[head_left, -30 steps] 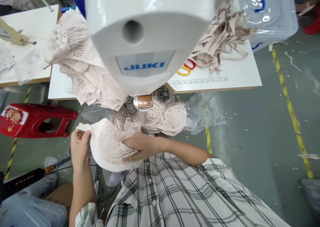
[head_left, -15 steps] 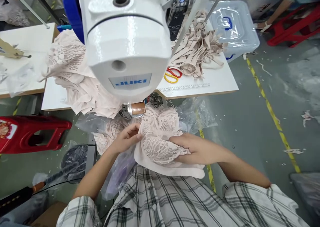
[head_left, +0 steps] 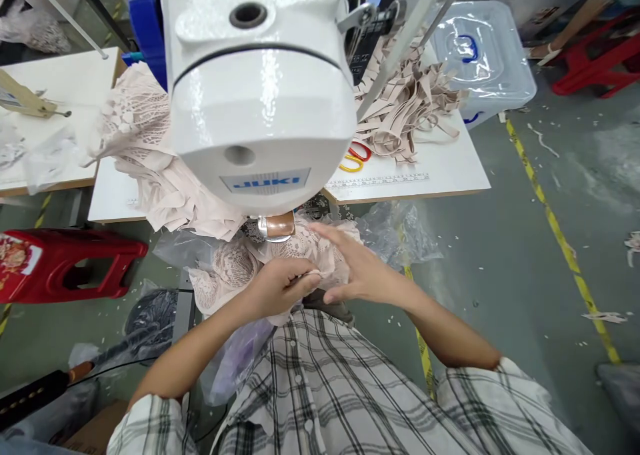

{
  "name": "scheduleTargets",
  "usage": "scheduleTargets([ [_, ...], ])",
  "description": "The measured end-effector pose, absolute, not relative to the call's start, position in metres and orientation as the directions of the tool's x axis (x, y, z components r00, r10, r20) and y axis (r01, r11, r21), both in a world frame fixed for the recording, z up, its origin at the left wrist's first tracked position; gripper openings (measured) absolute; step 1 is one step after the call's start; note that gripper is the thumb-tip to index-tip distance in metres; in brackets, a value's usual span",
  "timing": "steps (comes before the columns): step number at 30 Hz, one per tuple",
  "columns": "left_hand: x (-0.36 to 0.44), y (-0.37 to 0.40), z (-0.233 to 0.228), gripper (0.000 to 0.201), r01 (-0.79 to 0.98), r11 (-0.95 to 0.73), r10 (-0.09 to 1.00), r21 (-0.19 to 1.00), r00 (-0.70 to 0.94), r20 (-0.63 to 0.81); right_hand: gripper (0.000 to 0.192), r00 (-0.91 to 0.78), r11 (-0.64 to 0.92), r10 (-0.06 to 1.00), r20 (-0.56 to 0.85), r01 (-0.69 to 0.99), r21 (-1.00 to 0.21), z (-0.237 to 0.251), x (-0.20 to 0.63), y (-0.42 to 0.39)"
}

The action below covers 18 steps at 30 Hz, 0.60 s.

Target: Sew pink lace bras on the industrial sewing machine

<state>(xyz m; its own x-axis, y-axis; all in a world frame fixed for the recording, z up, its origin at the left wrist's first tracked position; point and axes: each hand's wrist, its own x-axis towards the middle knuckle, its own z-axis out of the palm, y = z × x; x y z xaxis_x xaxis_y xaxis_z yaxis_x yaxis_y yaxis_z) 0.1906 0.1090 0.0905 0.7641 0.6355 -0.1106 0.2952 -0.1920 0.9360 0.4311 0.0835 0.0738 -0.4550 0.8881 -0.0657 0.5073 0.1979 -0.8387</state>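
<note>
A pale pink lace bra (head_left: 305,243) lies bunched below the head of a white sewing machine (head_left: 265,118), partly hidden by my hands. My left hand (head_left: 280,287) is closed, with thumb and fingertips pinching an edge of the bra. To its right, my right hand (head_left: 367,271) has its fingers apart and holds nothing; its fingertips are close to the lace, and I cannot tell if they touch it. More lace cups (head_left: 235,268) hang to the left of my left hand, beside the machine's metal and copper-coloured part (head_left: 280,226).
Pale lace pieces (head_left: 175,188) are heaped left of the machine. Beige straps (head_left: 400,108) and red-and-yellow-handled scissors (head_left: 356,158) lie on the white table (head_left: 440,178) at right. A lidded plastic box (head_left: 480,55) is behind. A red stool (head_left: 70,265) stands at left.
My right hand has let go of the bra cup and lifted, fingers spread. My left hand has moved right, pinching the edge. The cup and band near my lap have been turned or folded away.
</note>
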Motion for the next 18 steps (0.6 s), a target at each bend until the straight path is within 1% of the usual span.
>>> scheduleTargets([
  [2, 0.19, 0.112, 0.1, 0.04, 0.384, -0.275, 0.702, 0.881, 0.707, -0.09, 0.065, -0.53, 0.177, 0.847, -0.049, 0.369, -0.912, 0.064, 0.414, 0.094],
  [3, 0.187, 0.115, 0.104, 0.04, 0.448, -0.297, 0.749, 0.843, 0.657, -0.085, 0.05, -0.528, 0.145, 0.847, -0.056, 0.332, -0.932, 0.06, 0.407, 0.1],
  [4, 0.182, 0.118, 0.108, 0.039, 0.513, -0.296, 0.797, 0.806, 0.597, -0.087, 0.045, -0.497, 0.111, 0.865, -0.064, 0.315, -0.943, 0.058, 0.401, 0.105],
  [6, 0.171, 0.128, 0.114, 0.039, 0.605, -0.239, 0.867, 0.76, 0.485, -0.114, 0.05, -0.39, 0.058, 0.918, -0.071, 0.31, -0.949, 0.057, 0.394, 0.114],
  [8, 0.161, 0.14, 0.116, 0.034, 0.63, -0.153, 0.907, 0.761, 0.395, -0.145, 0.052, -0.322, 0.025, 0.943, -0.08, 0.309, -0.951, 0.06, 0.39, 0.124],
  [10, 0.156, 0.151, 0.115, 0.032, 0.627, -0.073, 0.943, 0.776, 0.297, -0.151, 0.055, -0.311, -0.009, 0.944, -0.105, 0.294, -0.956, 0.063, 0.388, 0.136],
  [12, 0.156, 0.16, 0.112, 0.035, 0.624, -0.021, 0.971, 0.781, 0.199, -0.133, 0.056, -0.307, -0.036, 0.944, -0.123, 0.273, -0.961, 0.066, 0.386, 0.147],
  [15, 0.158, 0.17, 0.105, 0.04, 0.63, -0.019, 0.992, 0.776, 0.11, -0.065, 0.054, -0.29, -0.054, 0.948, -0.13, 0.256, -0.965, 0.069, 0.386, 0.161],
  [18, 0.158, 0.176, 0.102, 0.035, 0.623, -0.094, 0.993, 0.776, 0.111, 0.032, 0.052, -0.275, -0.034, 0.956, -0.105, 0.253, -0.967, 0.069, 0.387, 0.171],
])
